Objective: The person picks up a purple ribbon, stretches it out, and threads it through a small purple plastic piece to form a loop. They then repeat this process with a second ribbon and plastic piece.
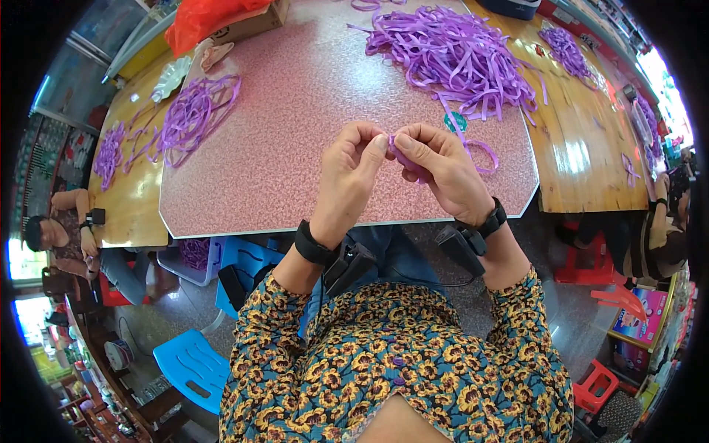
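Both of my hands meet above the near part of the pink speckled table (281,162). My left hand (349,173) pinches with thumb and index finger at the end of a purple ribbon (413,168). In my right hand (443,164) the ribbon is held between thumb and curled fingers, and a folded bit of it shows under the thumb. A loop of purple ribbon (484,156) lies on the table just right of my right hand. Past it, at the far right, rises a large tangled heap of purple ribbons (458,63). How the pinched end is folded is hidden by my fingertips.
A smaller ribbon bundle (196,118) lies at the table's left edge. An orange-red plastic bag (210,22) sits by a cardboard box at the far left. One person (63,232) sits at left, another (657,229) at right. Blue stools (193,369) stand below.
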Tool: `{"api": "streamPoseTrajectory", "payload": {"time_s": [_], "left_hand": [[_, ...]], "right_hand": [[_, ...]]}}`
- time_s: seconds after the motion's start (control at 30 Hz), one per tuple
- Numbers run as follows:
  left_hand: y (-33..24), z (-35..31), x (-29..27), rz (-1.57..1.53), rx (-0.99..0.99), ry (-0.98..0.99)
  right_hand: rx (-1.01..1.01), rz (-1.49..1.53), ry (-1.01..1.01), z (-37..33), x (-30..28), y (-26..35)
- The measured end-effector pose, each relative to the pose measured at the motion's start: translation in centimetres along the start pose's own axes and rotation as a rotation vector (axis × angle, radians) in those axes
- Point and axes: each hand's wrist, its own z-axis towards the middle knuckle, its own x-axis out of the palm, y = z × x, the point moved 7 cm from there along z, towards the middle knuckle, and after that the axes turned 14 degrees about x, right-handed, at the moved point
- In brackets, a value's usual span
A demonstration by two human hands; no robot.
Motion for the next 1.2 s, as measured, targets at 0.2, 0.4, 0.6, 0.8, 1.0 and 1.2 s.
{"api": "streamPoseTrajectory", "payload": {"time_s": [0.2, 0.4, 0.6, 0.8, 1.0, 1.2], "left_hand": [[0.1, -0.3, -0.1, -0.002, 0.037, -0.079], [0.4, -0.2, -0.7, 0.102, 0.015, -0.048], [0.0, 0.2, -0.6, 0.193, 0.166, -0.044], [-0.4, 0.2, -0.1, 0.336, 0.227, 0.033], [-0.4, 0.1, -0.7, 0.099, 0.177, -0.026], [-2.8, 0.4, 0.0, 0.489, 0.388, 0.015]], "right_hand": [[0.036, 0.117, 0.029, 0.4, -0.1, -0.6], [-0.189, -0.164, -0.191, 0.0, -0.6, 0.5], [-0.335, -0.279, -0.270, -0.6, -0.4, 0.9], [-0.365, -0.322, -0.257, -0.5, -0.1, 1.0], [-0.322, -0.357, -0.268, -0.9, -0.2, 1.1], [-0.200, -0.145, -0.164, -0.3, -0.3, 0.4]]}}
